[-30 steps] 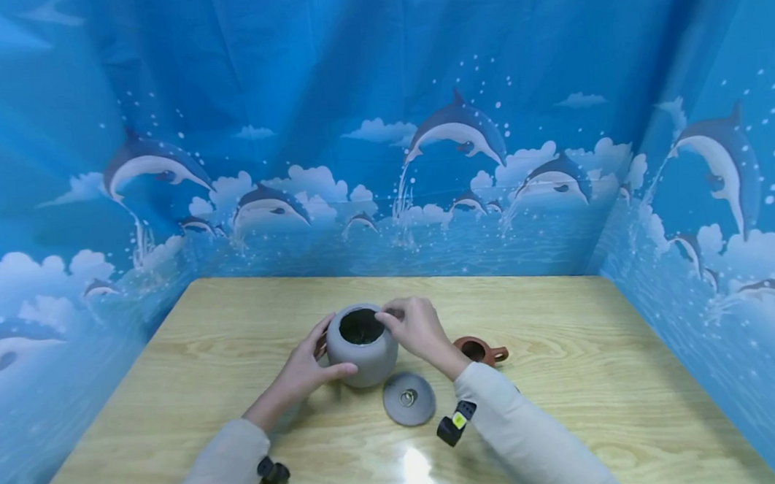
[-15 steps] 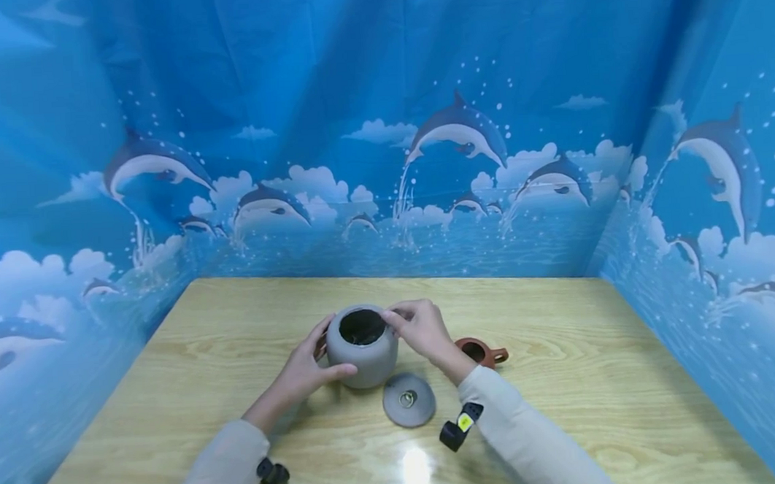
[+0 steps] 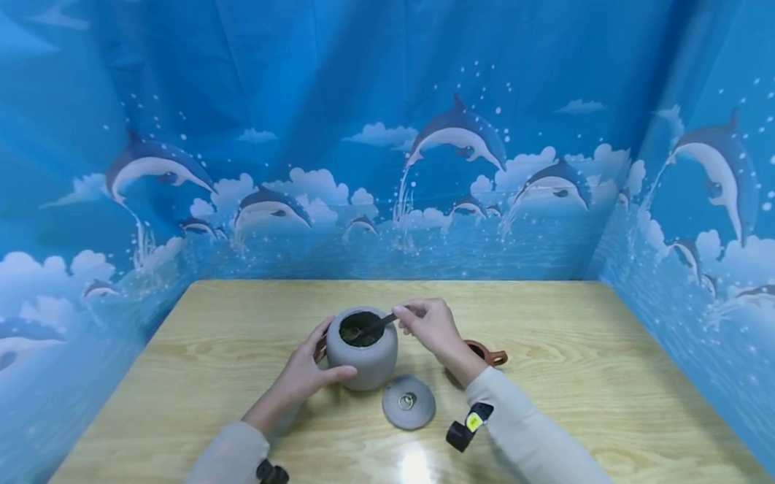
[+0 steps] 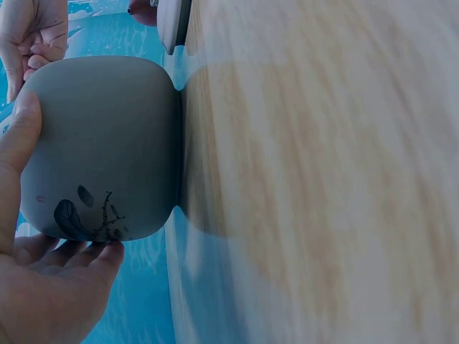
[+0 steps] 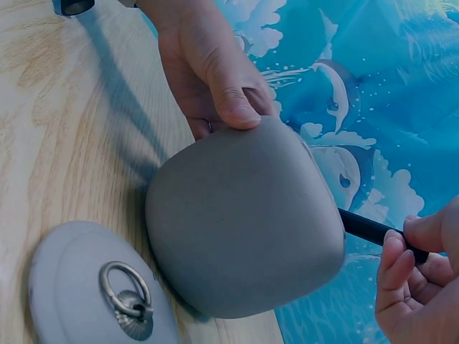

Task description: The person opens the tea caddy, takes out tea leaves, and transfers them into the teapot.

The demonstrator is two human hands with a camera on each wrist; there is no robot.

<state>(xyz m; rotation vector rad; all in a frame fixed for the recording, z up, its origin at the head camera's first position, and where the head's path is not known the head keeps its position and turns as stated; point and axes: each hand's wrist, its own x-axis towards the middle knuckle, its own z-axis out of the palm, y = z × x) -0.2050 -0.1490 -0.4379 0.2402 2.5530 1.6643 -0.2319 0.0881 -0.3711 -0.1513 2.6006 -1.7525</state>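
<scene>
Shifting rightward from the mouth of the jar (image 3: 368, 365) since the earlier frame, the right hand (image 3: 434, 331) is now exposing a dark stick (image 5: 369, 228). Its fingertips are pinching the outer end while the other end is reaching inside. Left hand (image 3: 305, 367) is wrapping thumb and fingers around the jar, which is standing on the table (image 3: 576, 334). Should the stick be catching the rim, any load (unconfirmed) could be spilling; slackening left fingers could be letting the jar tip.
</scene>
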